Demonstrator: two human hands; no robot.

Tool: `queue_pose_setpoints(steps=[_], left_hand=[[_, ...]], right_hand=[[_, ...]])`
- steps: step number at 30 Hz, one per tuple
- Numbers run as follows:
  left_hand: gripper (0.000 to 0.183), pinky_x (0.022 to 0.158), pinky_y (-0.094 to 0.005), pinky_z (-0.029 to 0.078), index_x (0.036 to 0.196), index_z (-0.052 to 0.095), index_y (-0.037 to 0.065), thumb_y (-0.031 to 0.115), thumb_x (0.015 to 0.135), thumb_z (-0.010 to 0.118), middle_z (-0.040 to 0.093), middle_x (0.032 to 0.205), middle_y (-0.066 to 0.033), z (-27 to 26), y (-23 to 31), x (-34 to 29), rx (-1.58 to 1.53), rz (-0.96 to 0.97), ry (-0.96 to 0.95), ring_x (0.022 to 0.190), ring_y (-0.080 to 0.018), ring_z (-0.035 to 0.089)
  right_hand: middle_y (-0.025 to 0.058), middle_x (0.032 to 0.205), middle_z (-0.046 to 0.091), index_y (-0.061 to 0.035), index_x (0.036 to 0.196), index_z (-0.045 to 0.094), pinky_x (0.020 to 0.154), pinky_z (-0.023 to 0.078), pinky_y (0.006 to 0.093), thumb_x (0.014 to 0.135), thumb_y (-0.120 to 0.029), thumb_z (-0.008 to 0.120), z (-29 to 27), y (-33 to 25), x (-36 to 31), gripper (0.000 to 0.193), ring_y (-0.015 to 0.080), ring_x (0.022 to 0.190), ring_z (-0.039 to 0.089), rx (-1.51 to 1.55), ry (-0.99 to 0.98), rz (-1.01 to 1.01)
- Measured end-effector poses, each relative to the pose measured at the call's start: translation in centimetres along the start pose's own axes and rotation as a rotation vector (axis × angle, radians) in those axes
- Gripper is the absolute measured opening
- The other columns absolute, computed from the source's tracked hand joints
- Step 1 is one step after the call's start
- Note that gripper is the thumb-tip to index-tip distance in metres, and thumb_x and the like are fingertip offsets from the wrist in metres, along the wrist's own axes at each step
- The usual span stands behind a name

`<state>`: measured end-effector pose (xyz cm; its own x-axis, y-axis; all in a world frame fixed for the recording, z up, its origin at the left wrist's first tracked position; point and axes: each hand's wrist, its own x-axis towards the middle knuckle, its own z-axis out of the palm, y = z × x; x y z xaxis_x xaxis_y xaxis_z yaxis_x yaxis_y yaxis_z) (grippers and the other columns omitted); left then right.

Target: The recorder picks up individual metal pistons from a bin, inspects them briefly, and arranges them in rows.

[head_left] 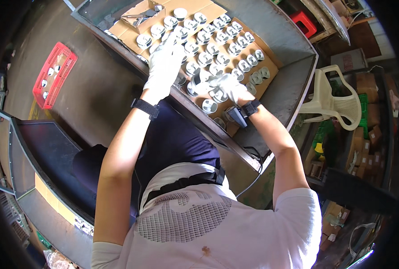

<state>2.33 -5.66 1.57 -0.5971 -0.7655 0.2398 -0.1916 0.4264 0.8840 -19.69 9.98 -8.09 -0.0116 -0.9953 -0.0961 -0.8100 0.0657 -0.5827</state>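
Over the cardboard (pixel 210 8), my right grip (pixel 226 85) touches a piston (pixel 194 88); I can't tell if it or my left grip (pixel 164 65) clasps. Right of the cardboard, a box (pixel 345 62) bears red print.

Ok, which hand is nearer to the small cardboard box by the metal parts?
Left. The left hand is below and slightly right of the box in the picture; the right hand is farther down and to the right.
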Motion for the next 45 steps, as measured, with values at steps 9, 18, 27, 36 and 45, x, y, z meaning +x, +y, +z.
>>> queue_pose_setpoints(steps=[9,18,27,36,45], left_hand=[[0.029,0.090,-0.0395,0.050,0.117,0.068,0.007,0.016,0.092,0.058,0.071,0.109,-0.0082,-1.3,-3.2,-1.7,0.779,0.311,0.058,0.101,-0.0246,0.065],[0.024,0.089,-0.0388,0.052,0.112,0.071,0.004,0.012,0.090,0.063,0.072,0.107,-0.0117,-0.2,-2.9,-1.3,0.645,0.228,0.021,0.096,-0.0255,0.068],[0.017,0.084,-0.0377,0.053,0.102,0.072,0.003,0.011,0.089,0.063,0.073,0.098,-0.0109,-2.0,-3.8,-2.2,0.609,0.239,0.080,0.089,-0.0263,0.068],[0.014,0.080,-0.0385,0.053,0.098,0.071,0.007,0.012,0.087,0.064,0.071,0.094,-0.0096,-1.6,-4.3,-2.3,0.668,0.335,0.120,0.086,-0.0256,0.067],[0.012,0.077,-0.0390,0.052,0.094,0.070,0.007,0.013,0.087,0.063,0.070,0.090,-0.0089,-1.1,-2.9,-1.5,0.654,0.324,0.152,0.083,-0.0265,0.066]], right_hand=[[0.0047,0.077,0.070,-0.0023,0.102,0.073,0.049,0.048,0.0295,0.089,-0.015,0.066,7.3,-3.1,3.4,0.020,0.0134,0.057,0.061,0.829,-0.216,0.891],[0.0066,0.101,0.072,-0.0067,0.145,0.044,0.050,0.050,0.0306,0.089,-0.002,0.057,15.9,3.3,3.8,0.058,0.0158,0.075,0.068,1.245,-0.070,0.867],[0.0068,0.099,0.071,-0.0091,0.121,0.067,0.051,0.049,0.0300,0.096,-0.021,0.055,22.7,3.6,6.9,0.029,0.0146,0.077,0.067,0.470,-0.390,0.913],[0.0130,0.112,0.070,-0.0088,0.123,0.065,0.073,0.054,0.0383,0.095,-0.032,0.057,26.9,4.8,6.8,0.037,0.0261,0.094,0.068,0.350,-0.199,0.694],[0.0153,0.111,0.069,-0.0143,0.114,0.064,0.087,0.053,0.0443,0.091,-0.033,0.062,13.4,-1.0,6.1,0.029,0.0371,0.104,0.065,-0.141,-0.019,0.371]])
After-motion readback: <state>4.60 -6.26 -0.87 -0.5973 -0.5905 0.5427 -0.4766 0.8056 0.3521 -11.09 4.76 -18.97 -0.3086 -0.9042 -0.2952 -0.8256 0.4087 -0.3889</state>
